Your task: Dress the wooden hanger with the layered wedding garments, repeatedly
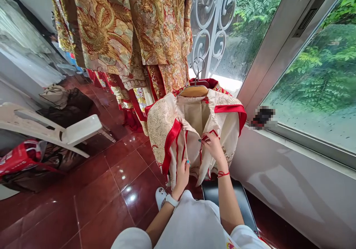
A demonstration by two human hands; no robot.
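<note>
My right hand (213, 145) has its fingers (206, 138) pinched together on the red-trimmed front edge of the cream brocade jacket with red satin borders (164, 125), just right of the jacket's open centre. My left hand (182, 175) sits lower, fingers (185, 162) closed around a thin cream strip of the same jacket, just below and left of the opening. There is a red string bracelet (223, 173) on my right wrist and a white watch (171, 201) on the left. The jacket hangs from a wooden hanger with a metal hook (194, 90), directly above my hands. Beyond the jacket, higher up, hang gold and red embroidered robes (133, 26), with a white scrolled metal grille (213, 23) to their right. Right of the jacket runs a large window (319, 82) with greenery outside. Left of the jacket, across the glossy red tiled floor (97, 189), stands a white plastic chair (80, 130). Below the jacket is a black padded seat (244, 204).
</note>
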